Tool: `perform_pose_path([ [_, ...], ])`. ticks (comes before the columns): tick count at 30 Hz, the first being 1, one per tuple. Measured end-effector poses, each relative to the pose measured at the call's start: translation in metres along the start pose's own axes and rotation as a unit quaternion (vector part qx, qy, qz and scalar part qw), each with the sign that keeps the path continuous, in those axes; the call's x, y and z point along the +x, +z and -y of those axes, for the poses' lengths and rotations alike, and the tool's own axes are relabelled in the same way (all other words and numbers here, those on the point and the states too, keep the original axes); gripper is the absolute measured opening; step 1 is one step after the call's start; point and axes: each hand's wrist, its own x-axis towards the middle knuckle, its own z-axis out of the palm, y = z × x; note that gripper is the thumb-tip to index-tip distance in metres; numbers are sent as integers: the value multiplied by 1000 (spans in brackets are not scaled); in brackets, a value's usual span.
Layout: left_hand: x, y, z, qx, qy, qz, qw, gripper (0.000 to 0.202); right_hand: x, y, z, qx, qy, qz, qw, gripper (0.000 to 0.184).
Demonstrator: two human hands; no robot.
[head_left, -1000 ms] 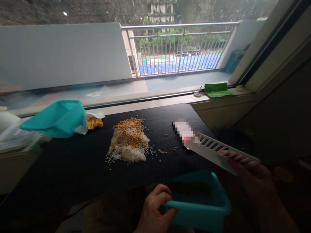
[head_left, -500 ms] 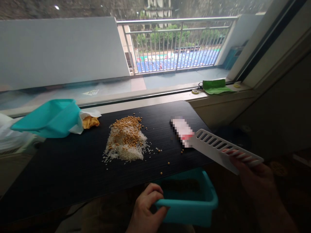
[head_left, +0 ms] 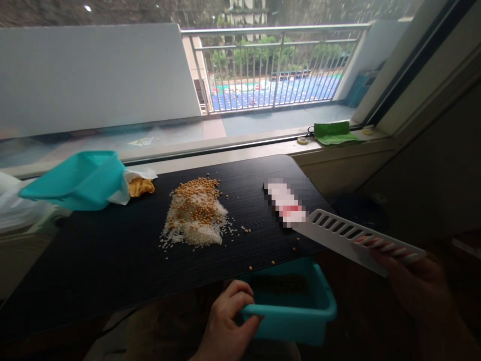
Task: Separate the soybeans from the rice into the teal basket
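The left hand (head_left: 229, 321) has its thumb and fingers closed on the rim of a turquoise plastic bin (head_left: 287, 323) at the near edge of the black wood-grain tabletop (head_left: 112, 260), while the right hand (head_left: 413, 278) grips the near right end of a white slotted plastic strip (head_left: 334, 241). Left of the strip lies a heap of white rice (head_left: 201, 235) and yellow soybeans (head_left: 199, 188), with a few loose soybeans (head_left: 273, 262) near the bin.
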Motion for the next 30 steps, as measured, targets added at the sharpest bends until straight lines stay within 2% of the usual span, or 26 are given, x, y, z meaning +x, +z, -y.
perform_pose_path([
  [5,5,10,-4,-22,4,14,1000,15,3,-21,2,-54,102,-46,992,19],
  [9,12,22,-9,-54,9,16,998,14,2,-29,9,-55,117,-38,991,19],
  [15,13,27,-10,-78,13,15,997,13,0,-26,17,-48,106,-28,993,13],
  [19,15,28,-11,-80,19,17,996,12,-1,-33,17,-85,91,-55,991,14],
  [25,21,36,-18,-103,29,24,994,13,12,-55,11,-107,125,-3,986,23],
  [30,22,37,-18,-106,32,26,993,13,12,-49,18,-106,96,0,990,19],
])
